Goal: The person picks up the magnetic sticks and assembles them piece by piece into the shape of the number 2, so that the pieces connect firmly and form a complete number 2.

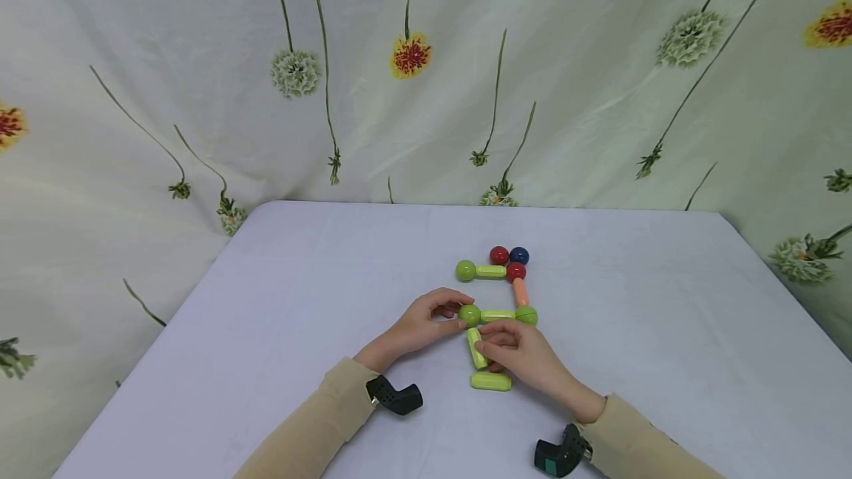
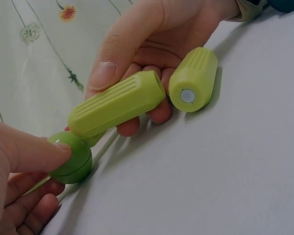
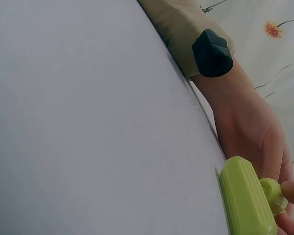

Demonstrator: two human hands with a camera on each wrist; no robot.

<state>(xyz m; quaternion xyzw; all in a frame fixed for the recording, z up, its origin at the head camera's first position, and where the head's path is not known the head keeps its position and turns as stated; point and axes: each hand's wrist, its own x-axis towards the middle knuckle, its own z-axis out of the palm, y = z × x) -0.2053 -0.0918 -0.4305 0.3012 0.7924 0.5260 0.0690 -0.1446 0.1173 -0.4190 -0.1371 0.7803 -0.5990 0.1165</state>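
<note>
My left hand (image 1: 429, 320) holds a green ball (image 1: 470, 315) between thumb and fingers; the left wrist view shows the thumb pressed on top of the ball (image 2: 71, 159). With its thumb and fingers, my right hand (image 1: 526, 353) pinches a ribbed yellow-green rod (image 1: 476, 350), whose far end meets that ball. A second yellow-green rod (image 1: 491, 381) lies crosswise near the held rod's close end, a pale round spot on its end face. From the gripped ball, another yellow-green rod (image 1: 497, 315) runs right to a second green ball (image 1: 526, 316).
Farther back, an orange rod (image 1: 520, 292) leads to a red ball (image 1: 515, 270). A yellow-green rod (image 1: 491, 271) and green ball (image 1: 465, 270) extend left from it. Another red ball (image 1: 498, 255) and a blue ball (image 1: 519, 256) sit behind. Everything is on a white-covered table (image 1: 319, 257).
</note>
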